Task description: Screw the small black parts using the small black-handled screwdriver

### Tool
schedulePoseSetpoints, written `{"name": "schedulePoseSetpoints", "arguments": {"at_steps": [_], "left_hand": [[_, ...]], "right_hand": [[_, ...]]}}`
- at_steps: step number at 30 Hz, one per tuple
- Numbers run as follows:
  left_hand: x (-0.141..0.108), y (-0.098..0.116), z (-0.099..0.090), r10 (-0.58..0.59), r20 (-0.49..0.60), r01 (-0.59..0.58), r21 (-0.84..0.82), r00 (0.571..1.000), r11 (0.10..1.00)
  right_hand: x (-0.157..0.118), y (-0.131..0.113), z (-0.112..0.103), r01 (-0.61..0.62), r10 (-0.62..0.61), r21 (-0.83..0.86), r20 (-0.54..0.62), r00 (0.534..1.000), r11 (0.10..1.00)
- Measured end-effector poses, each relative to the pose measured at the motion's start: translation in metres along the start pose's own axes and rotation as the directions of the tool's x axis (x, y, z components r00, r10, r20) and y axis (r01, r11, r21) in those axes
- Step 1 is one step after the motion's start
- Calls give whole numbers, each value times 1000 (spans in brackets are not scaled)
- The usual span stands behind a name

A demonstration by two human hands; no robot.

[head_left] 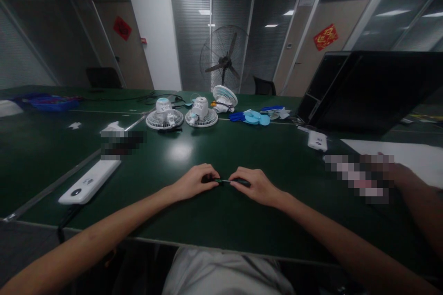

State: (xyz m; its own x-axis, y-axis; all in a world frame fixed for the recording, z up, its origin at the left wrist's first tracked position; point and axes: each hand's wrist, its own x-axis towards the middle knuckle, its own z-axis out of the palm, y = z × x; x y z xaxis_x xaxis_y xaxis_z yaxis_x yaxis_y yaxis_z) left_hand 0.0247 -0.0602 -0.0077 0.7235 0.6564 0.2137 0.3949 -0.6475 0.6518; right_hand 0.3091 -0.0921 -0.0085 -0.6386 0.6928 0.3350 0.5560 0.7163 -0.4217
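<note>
Both my hands rest low over the green table in front of me, fingers pinched, a short gap apart. My right hand (255, 185) is closed around the dark handle of a small screwdriver (245, 183); its thin metal shaft (226, 181) points left. At the shaft's other end, my left hand (198, 181) pinches a small dark green piece (218, 180), whose exact kind I cannot make out. Part of each grip is hidden by the fingers. Beyond my hands, two small white fans (164, 116) (201, 114) lie face down, and a third white fan (224, 97) leans behind them.
Light-blue fan blades (256, 117) and blue gloves (236, 116) lie at the back. A white power strip (90, 179) is on the left. To the right are a large black monitor (377, 92), a white box (317, 141) and another person's hand (403, 175) by a blurred-out object.
</note>
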Motion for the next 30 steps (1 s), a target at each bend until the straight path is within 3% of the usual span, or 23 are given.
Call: {"name": "schedulePoseSetpoints", "arguments": {"at_steps": [20,30], "left_hand": [[2,7,2,100,32,-102,77,994,992],[-5,7,0,144,46,-148,106,989,983]], "right_hand": [[3,-8,1,33,-33,-1,46,998,999],[1,0,4,29,-26,44,-75,997,999]]}}
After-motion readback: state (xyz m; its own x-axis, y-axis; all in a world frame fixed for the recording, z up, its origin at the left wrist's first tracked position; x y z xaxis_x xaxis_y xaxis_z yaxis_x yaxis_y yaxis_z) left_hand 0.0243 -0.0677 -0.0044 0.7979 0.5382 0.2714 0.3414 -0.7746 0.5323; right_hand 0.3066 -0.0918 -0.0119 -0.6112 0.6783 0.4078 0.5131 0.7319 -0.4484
